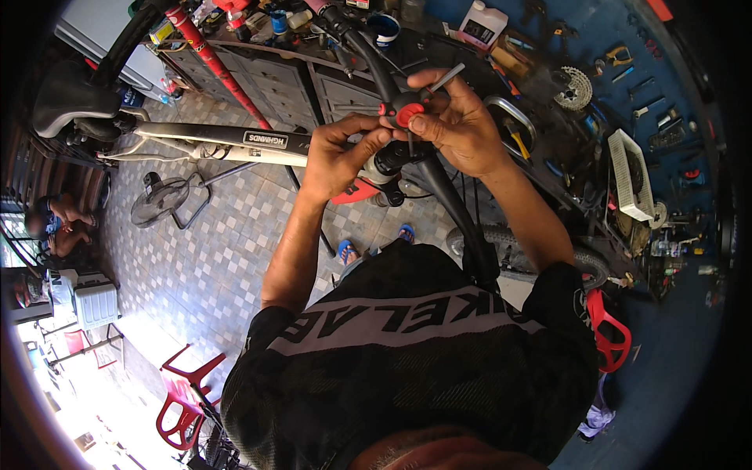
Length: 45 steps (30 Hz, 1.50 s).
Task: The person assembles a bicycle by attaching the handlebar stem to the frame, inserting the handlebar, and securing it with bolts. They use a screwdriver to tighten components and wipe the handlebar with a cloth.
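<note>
A black handlebar [445, 186] crosses in front of me, on a bicycle whose black and cream frame [211, 135] runs off to the left. At the handlebar's middle, a round red cap [406, 115] sits on the stem. My right hand [462, 129] closes around this spot, thumb pressed to the cap's edge and index finger curled above. A short silver rod [448, 76] sticks out by that index finger; its other end is hidden. My left hand [345, 153] is closed at the stem's left side, thumb and fingertips together; anything between them is too small to name.
A workbench with drawers [274, 82] stands beyond the bicycle, crowded with bottles and tools. More tools and a sprocket cassette [573, 88] hang on the blue wall at right. A fan [160, 200] stands on the tiled floor; red chairs [184, 395] are behind. Someone sits [63, 223] far left.
</note>
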### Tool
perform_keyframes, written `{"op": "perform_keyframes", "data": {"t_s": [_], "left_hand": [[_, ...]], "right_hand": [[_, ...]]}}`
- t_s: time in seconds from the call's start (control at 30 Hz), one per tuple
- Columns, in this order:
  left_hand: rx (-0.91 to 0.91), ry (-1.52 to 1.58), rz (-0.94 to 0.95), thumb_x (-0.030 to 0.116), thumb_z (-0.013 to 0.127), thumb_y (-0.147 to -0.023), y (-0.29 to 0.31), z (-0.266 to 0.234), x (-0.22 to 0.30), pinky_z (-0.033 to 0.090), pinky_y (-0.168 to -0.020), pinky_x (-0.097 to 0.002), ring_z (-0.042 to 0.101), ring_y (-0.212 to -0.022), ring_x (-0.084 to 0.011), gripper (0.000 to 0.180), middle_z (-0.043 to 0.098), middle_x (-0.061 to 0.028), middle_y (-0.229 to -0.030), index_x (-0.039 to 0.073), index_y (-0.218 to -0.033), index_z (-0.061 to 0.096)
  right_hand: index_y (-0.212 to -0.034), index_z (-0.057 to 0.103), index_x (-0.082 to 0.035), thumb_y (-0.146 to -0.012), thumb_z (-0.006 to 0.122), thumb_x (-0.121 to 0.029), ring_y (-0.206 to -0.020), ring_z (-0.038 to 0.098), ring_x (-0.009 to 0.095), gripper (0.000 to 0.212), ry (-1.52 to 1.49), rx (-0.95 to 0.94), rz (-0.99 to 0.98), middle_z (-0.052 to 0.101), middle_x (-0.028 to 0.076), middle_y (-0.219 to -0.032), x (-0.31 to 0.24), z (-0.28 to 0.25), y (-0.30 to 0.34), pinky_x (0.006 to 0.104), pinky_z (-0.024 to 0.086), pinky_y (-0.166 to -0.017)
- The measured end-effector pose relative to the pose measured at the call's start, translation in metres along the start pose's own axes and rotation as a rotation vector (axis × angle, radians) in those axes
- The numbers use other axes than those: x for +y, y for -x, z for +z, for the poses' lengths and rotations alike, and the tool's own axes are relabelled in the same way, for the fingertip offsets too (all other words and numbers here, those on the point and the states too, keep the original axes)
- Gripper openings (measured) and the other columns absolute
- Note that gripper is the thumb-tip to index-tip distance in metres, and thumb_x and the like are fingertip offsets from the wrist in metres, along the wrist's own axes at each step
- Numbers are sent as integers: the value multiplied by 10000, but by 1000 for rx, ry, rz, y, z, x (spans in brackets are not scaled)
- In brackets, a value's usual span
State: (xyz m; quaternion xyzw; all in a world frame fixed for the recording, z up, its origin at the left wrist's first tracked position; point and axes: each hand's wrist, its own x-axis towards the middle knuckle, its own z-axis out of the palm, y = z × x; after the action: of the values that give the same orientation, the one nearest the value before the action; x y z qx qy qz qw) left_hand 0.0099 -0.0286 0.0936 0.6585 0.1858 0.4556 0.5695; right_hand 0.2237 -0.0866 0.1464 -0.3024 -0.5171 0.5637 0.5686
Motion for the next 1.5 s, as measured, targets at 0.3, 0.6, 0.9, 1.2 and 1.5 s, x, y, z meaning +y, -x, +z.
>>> {"op": "perform_keyframes", "data": {"t_s": [0.3,0.6,0.9,1.2,1.5], "left_hand": [[-14,-91,-166,130,858,-885,2,-4,-2,531,-830,-282,679,-924,-133,204,744,-81,-1015,9,-1033,787],[-40,-150,-41,80,844,-888,1,1,-5,527,-827,-269,666,-914,-103,188,741,-49,-968,-2,-1045,779],[-108,-146,28,90,867,-840,-5,10,2,534,-863,-321,684,-942,-172,195,743,-53,-966,57,-1022,805],[-290,-258,129,-5,762,-930,-13,-2,-7,524,-862,-300,666,-955,-140,117,747,-75,-1033,-4,-1046,777],[-231,-95,90,88,853,-854,-19,4,-10,530,-847,-337,676,-927,-187,187,735,-80,-971,27,-1018,787]], "right_hand": [[-1245,528,-40,-928,727,88,-1139,693,194,396,126,-68,-275,574,83,-1214,22,-3,5,356,592,-1017],[-1230,593,-37,-931,736,63,-1147,685,192,346,232,-2,-315,580,90,-1241,24,-1,12,354,598,-1000],[-1165,760,-193,-874,801,-166,-1165,643,246,295,1559,-177,-744,681,28,-1159,-64,19,13,391,560,-942],[-1176,702,-95,-900,764,-261,-869,729,286,328,1799,-470,74,731,99,-822,-112,66,-19,441,559,-764],[-990,773,-77,-793,716,-88,-964,712,275,206,2001,-396,-284,709,101,-914,-121,36,-12,424,569,-781]]}}
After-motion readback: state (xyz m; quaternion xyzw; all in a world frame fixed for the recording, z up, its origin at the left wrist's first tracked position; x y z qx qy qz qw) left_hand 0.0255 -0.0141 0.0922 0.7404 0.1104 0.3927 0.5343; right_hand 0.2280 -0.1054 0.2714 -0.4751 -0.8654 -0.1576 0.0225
